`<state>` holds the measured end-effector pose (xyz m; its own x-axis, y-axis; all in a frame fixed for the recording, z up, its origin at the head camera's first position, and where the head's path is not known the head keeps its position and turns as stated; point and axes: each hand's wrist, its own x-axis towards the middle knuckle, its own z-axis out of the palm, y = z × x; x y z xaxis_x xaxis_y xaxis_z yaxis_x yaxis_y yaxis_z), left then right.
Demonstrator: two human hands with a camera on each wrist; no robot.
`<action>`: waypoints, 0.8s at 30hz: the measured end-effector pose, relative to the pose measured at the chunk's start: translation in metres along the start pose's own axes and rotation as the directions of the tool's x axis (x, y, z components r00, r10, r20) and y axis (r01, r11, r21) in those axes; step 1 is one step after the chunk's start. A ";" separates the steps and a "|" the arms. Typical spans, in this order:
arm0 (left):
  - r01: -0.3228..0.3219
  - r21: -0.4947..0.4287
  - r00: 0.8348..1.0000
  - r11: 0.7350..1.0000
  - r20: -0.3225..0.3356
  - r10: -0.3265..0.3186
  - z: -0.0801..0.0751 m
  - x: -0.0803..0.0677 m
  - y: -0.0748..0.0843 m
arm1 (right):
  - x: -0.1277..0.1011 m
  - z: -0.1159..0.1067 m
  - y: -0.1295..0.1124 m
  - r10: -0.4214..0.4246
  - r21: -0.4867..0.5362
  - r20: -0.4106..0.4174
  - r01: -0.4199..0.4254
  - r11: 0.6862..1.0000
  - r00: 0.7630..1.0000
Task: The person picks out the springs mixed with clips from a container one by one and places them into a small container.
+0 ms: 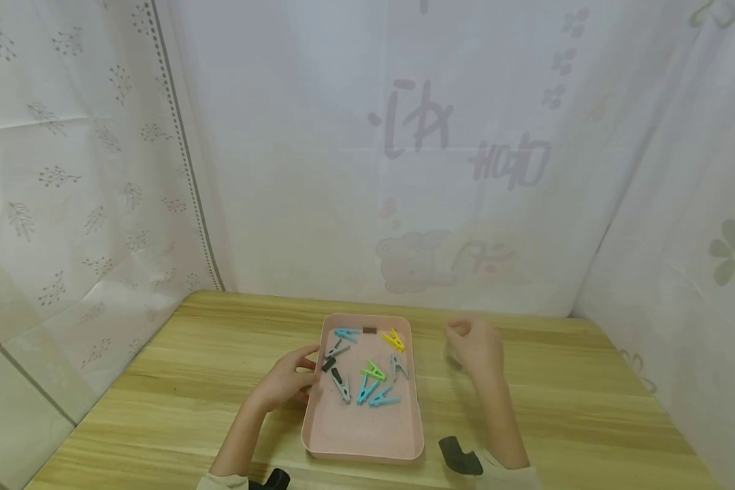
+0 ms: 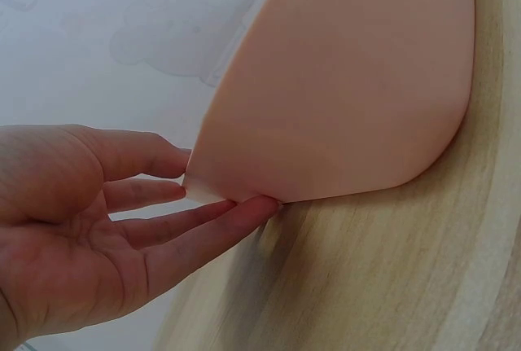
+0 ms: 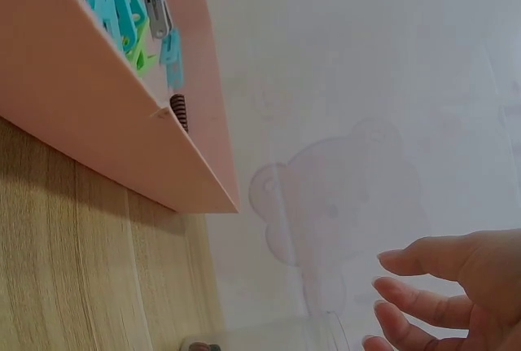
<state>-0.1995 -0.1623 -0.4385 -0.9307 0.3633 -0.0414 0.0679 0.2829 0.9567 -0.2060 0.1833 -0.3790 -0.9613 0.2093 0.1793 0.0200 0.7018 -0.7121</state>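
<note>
A pink tray (image 1: 367, 435) holds several small clothes pegs: blue pegs (image 1: 367, 389), a lime green peg (image 1: 373, 371), a yellow peg (image 1: 394, 339) and grey pegs (image 1: 399, 367). A dark coil spring (image 1: 369, 330) lies near its far wall. My left hand (image 1: 286, 378) is at the tray's left side, nearly straight fingertips (image 2: 264, 207) touching the outer wall. Right of the tray, my blurred right hand (image 1: 479, 346) hovers with fingers apart, nothing visible between them. Close under it is a clear container (image 3: 277, 336) with a small brown thing (image 3: 199, 346) at one end, partly hidden.
The wooden table (image 1: 563, 388) extends on both sides of the tray. Pale printed curtains (image 1: 318, 170) hang behind and beside it. Dark wrist straps (image 1: 461, 457) show at the sleeves. Two small black pieces (image 1: 329, 365) lie in the tray by the grey pegs.
</note>
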 end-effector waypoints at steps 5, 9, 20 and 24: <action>0.001 -0.002 1.000 1.000 0.001 -0.001 0.000 -0.001 0.002 | 0.001 0.003 -0.003 0.006 0.013 0.001 -0.006 1.000 1.000; 0.000 0.000 1.000 1.000 0.002 0.000 0.000 -0.001 0.003 | 0.000 0.005 -0.004 -0.016 0.019 -0.019 0.017 1.000 1.000; 0.006 0.006 1.000 1.000 0.001 -0.006 0.000 -0.001 0.002 | 0.003 0.012 -0.006 -0.042 0.009 -0.052 0.043 0.999 0.998; -0.002 0.012 1.000 1.000 0.006 0.002 -0.001 -0.002 0.001 | 0.001 0.013 -0.008 -0.042 0.030 -0.046 0.043 0.999 0.998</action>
<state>-0.1982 -0.1640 -0.4371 -0.9285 0.3691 -0.0407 0.0745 0.2926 0.9533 -0.2108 0.1691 -0.3818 -0.9477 0.2107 0.2398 -0.0299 0.6894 -0.7238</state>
